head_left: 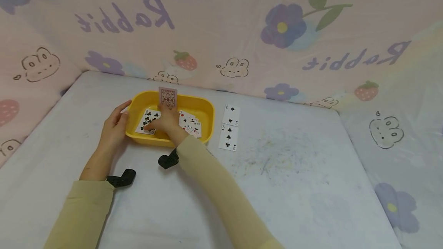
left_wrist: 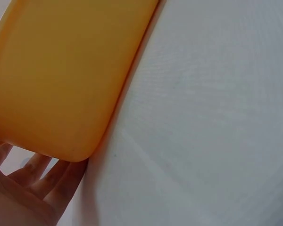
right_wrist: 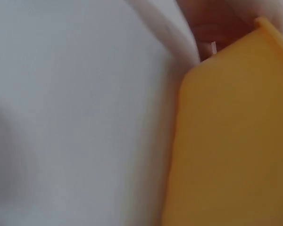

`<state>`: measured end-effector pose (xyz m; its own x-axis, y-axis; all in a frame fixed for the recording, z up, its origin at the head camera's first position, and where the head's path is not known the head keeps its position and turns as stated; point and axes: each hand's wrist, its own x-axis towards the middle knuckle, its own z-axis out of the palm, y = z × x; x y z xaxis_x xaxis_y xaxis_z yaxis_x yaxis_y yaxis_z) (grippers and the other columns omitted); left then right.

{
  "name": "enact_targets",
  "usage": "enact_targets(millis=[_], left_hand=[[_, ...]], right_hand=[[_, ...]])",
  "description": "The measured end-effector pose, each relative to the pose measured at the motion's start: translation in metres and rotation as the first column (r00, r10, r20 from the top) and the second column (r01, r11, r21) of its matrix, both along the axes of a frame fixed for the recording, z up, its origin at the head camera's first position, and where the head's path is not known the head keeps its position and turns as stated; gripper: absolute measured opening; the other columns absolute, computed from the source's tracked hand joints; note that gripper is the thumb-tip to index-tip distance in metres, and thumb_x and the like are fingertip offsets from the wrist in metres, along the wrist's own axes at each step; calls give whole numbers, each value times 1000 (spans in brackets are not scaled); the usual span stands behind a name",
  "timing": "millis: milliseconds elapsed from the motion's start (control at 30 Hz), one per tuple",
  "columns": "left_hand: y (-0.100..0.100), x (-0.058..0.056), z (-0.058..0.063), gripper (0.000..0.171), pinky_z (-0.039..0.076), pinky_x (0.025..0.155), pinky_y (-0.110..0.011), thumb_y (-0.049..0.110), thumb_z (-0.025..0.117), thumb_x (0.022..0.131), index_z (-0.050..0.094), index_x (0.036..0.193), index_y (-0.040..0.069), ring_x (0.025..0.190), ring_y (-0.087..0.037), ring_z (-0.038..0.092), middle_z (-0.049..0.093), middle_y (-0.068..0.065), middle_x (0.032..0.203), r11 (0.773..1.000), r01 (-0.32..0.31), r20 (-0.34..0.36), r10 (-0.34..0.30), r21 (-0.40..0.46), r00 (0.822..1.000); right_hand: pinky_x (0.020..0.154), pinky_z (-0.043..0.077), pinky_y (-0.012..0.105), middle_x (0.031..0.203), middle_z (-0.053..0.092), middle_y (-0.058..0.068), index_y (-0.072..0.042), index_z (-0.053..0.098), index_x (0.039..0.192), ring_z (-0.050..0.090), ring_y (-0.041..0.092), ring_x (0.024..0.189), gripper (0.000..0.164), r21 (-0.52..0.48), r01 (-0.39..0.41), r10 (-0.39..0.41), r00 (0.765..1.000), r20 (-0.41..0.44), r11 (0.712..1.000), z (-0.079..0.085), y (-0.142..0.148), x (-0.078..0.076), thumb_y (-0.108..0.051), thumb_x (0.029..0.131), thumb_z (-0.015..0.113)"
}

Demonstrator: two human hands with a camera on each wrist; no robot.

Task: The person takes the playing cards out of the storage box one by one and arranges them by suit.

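Observation:
A yellow plastic tray (head_left: 204,107) sits near the back left of the table, with loose playing cards inside. My left hand (head_left: 114,128) is at its left end; in the left wrist view the fingers (left_wrist: 61,186) extend against the tray's end wall. Over the tray, my right hand (head_left: 167,120) holds up a playing card (head_left: 168,97), its red patterned back showing. The right thumb stretches over a nine of clubs (head_left: 149,119) lying face up in the tray. Right of that hand, several face-up cards (head_left: 194,126) overlap in the tray, partly hidden by the hand.
To the right of the tray, a two of clubs (head_left: 231,114) and a three of clubs (head_left: 228,137) lie face up in a column on the white table (head_left: 294,210). A printed curtain (head_left: 221,30) encloses the back and sides. Each wrist carries a black camera (head_left: 124,178).

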<state>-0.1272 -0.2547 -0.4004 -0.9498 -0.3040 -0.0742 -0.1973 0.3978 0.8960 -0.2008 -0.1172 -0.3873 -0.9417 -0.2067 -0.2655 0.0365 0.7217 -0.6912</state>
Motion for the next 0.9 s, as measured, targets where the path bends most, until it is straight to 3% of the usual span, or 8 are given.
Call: enact_targets(millis=[133, 333, 467, 633, 733, 900], left_hand=[[0, 0, -1, 49, 38, 103, -49, 40, 25, 104, 28, 152, 31, 121, -34, 44, 43, -24, 143, 1000, -5, -1, 5, 3, 1000], [1, -1, -2, 48, 36, 106, -53, 40, 25, 104, 27, 152, 32, 122, -35, 43, 42, -23, 145, 1000, -11, 8, 11, 10, 1000], [1, -1, -2, 48, 34, 107, -55, 40, 25, 104, 27, 152, 33, 125, -36, 42, 40, -22, 147, 1000, -17, 14, 17, 15, 1000], [2, 0, -1, 48, 35, 106, -54, 41, 24, 104, 26, 152, 34, 123, -35, 43, 39, -21, 148, 1000, -23, 22, 23, 11, 999], [3, 0, 0, 49, 37, 105, -53, 42, 23, 104, 25, 152, 35, 121, -34, 44, 40, -21, 147, 1000, -24, 25, 24, 9, 999], [3, 0, 0, 49, 34, 107, -55, 42, 23, 104, 25, 152, 34, 126, -36, 41, 37, -21, 148, 1000, -20, 28, 19, 14, 999]], right_hand=[[108, 31, 33, 144, 29, 5, -28, 42, 145, 30, 21, 130, 95, 140, -65, 66, 998, -6, 988, -1, -1, 2, -34, 63, 90], [102, 33, 31, 139, 35, 6, -28, 46, 141, 34, 20, 122, 89, 239, -65, 78, 996, -48, 969, -1, -3, 4, -37, 63, 89], [100, 37, 29, 134, 44, 5, -26, 50, 134, 42, 19, 120, 78, 157, -41, 54, 995, -80, 987, -2, -2, 4, -25, 67, 88], [86, 46, 26, 119, 62, 4, -22, 48, 132, 56, 17, 99, 64, -10, -31, 30, 995, -94, 999, -2, 0, 3, -10, 77, 77], [83, 47, 26, 116, 65, 4, -22, 48, 133, 57, 16, 93, 59, -75, -18, 10, 994, -106, 997, -2, 1, 3, -10, 82, 73], [88, 45, 25, 116, 64, 4, -20, 50, 134, 56, 13, 97, 56, -159, -19, 0, 992, -122, 987, 0, 4, 3, -14, 84, 72]])
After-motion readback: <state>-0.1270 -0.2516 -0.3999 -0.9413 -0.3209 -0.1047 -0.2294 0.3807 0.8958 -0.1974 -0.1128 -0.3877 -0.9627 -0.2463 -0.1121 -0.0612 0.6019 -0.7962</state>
